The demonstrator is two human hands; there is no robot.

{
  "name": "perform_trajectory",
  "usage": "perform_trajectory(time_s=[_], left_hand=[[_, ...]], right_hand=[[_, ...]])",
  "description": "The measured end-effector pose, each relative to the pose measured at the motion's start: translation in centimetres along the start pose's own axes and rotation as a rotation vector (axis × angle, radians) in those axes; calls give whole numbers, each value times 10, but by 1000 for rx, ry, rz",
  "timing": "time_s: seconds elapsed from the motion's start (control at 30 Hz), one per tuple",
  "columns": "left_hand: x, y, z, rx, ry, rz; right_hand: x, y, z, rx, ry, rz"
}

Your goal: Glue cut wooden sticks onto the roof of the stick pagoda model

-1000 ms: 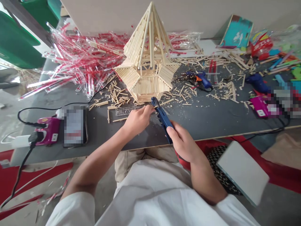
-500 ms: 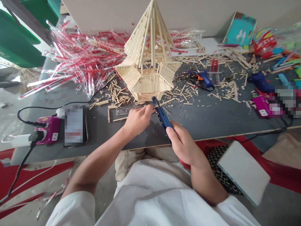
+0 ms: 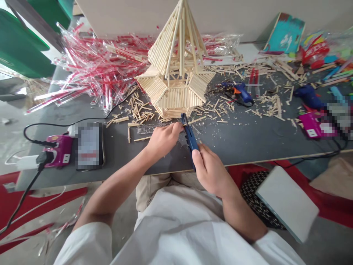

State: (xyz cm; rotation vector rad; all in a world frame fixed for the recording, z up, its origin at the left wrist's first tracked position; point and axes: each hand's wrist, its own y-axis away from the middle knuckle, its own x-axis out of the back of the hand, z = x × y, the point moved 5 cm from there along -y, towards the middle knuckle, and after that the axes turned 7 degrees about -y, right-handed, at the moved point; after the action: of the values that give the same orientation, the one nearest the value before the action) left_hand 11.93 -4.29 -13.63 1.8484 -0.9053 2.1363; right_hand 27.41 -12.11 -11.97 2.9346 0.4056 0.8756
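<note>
My left hand [image 3: 164, 139] is closed in a pinch on a thin wooden stick [image 3: 197, 120], mostly hidden by the fingers and by the tool. The stick seems to pass at the jaws of blue cutters [image 3: 191, 138], though whether the jaws bite on it I cannot tell. Around the cutters' handles my right hand [image 3: 210, 167] is wrapped, thumb on top. Just beyond both hands stands a tower-like model [image 3: 176, 97] built of wooden sticks, with a pointed roof. A clear ruler [image 3: 142, 129] lies left of my left hand.
Cut stick pieces [image 3: 139, 110] litter the table [image 3: 248, 136] around the model. Red-and-clear plastic wrappers [image 3: 102, 70] pile up at the back left. A blue glue gun [image 3: 242, 92] lies right of the model. At left are a phone [image 3: 89, 147] and a purple power strip [image 3: 57, 151].
My right hand has shifted slightly left, and the cutters now point more straight away from me. My left hand keeps its pinch beside the jaws. The whole view has moved a little.
</note>
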Motion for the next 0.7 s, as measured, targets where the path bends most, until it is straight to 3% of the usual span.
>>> perform_trajectory(time_s=[0.27, 0.7], left_hand=[[-2, -1, -4, 19, 59, -64], [-9, 0, -9, 5, 57, -16]], right_hand=[[-1, -1, 1, -27, 21, -50], [4, -9, -1, -24, 154, -122]])
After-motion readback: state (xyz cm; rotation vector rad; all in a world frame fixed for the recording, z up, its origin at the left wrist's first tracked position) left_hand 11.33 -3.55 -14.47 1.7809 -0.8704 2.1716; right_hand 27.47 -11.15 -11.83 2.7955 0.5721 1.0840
